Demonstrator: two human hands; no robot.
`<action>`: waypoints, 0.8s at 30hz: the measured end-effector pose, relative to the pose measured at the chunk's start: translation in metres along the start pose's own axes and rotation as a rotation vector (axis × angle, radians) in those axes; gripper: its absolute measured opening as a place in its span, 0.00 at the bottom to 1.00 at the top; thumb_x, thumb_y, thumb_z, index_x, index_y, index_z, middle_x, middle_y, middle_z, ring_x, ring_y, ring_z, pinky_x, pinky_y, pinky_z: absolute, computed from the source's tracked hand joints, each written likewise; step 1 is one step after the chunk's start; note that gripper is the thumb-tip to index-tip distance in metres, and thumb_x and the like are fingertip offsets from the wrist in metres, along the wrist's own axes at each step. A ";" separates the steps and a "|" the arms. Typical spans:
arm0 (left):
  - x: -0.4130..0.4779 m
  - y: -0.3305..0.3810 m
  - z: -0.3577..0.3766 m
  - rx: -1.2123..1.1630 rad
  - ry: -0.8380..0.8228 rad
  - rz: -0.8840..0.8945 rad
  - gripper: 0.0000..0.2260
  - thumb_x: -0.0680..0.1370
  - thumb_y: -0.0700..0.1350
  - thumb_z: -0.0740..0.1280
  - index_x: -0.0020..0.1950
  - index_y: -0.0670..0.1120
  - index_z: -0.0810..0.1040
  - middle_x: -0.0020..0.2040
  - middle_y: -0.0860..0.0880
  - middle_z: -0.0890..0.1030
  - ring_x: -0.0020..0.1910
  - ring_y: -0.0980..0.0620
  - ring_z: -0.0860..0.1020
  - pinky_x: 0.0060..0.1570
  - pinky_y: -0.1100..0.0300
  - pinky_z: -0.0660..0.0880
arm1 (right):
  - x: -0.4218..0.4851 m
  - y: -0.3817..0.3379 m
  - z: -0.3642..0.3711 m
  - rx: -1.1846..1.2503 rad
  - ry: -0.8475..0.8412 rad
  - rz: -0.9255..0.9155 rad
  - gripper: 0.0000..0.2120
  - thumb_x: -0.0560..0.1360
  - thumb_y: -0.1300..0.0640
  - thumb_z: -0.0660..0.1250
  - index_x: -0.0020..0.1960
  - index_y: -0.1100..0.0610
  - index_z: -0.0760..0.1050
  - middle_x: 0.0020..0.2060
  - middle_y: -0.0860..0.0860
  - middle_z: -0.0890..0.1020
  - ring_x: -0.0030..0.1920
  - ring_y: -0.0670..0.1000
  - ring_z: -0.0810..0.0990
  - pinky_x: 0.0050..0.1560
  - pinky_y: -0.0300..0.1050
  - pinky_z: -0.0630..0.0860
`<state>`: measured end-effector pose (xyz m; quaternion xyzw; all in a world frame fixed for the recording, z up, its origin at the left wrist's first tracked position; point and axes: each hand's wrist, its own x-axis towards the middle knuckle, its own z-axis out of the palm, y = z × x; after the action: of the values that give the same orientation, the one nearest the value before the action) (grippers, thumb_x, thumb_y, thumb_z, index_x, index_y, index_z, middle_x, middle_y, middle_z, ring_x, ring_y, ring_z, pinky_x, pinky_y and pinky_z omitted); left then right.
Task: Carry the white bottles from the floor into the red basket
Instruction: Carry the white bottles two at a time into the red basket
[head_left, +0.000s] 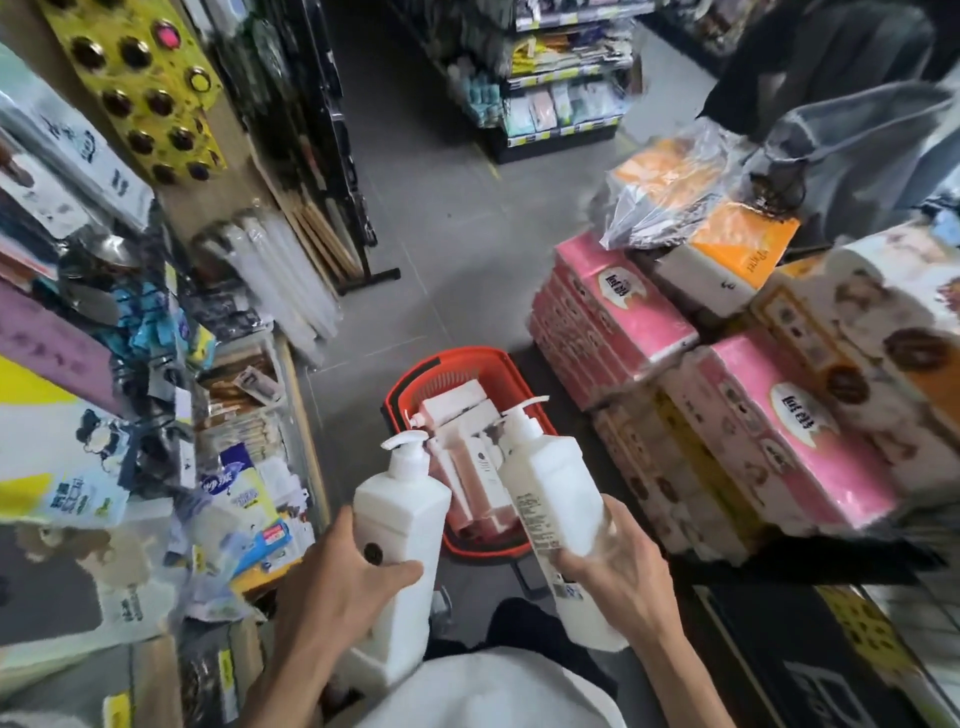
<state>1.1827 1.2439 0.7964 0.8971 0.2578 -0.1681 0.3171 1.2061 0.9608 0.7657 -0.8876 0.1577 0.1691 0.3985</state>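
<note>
Head view: left white bottle (400, 525) gripped mid-body by the left hand (337, 587), right white bottle (550, 493) likewise by the right hand (618, 566), both above the near end of the red basket (467, 353). Stiff, slick plastic, likely heavy; hold the body, not the pump. Pink packs (462, 499) lie inside.

The red basket (467, 353) is mostly filled by pink packages (467, 478); room is left at its 12 o'clock end. It is flanked by tissue packs (613, 312) at 3 o'clock, shelf goods (244, 410) at 9.
</note>
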 end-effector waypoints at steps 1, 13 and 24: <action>0.010 -0.001 0.000 -0.006 -0.004 -0.005 0.30 0.60 0.63 0.77 0.54 0.57 0.66 0.45 0.58 0.78 0.42 0.53 0.78 0.42 0.55 0.76 | -0.001 0.001 0.005 0.015 0.007 0.035 0.35 0.63 0.44 0.78 0.67 0.38 0.68 0.50 0.35 0.78 0.49 0.39 0.79 0.44 0.42 0.75; 0.080 0.019 0.018 0.009 -0.089 -0.019 0.30 0.61 0.60 0.78 0.56 0.56 0.69 0.46 0.57 0.79 0.43 0.51 0.78 0.39 0.56 0.71 | 0.029 0.006 0.019 0.014 0.009 0.201 0.31 0.64 0.45 0.78 0.60 0.36 0.63 0.45 0.34 0.75 0.45 0.40 0.77 0.42 0.44 0.76; 0.186 0.032 0.099 -0.043 -0.159 -0.116 0.32 0.63 0.57 0.80 0.59 0.53 0.68 0.48 0.56 0.77 0.44 0.51 0.77 0.39 0.56 0.69 | 0.142 0.034 0.052 0.010 -0.105 0.287 0.36 0.64 0.45 0.77 0.68 0.40 0.66 0.49 0.37 0.76 0.46 0.43 0.78 0.46 0.45 0.76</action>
<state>1.3383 1.2242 0.6521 0.8576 0.2867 -0.2512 0.3453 1.3095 0.9577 0.6505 -0.8438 0.2629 0.2694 0.3825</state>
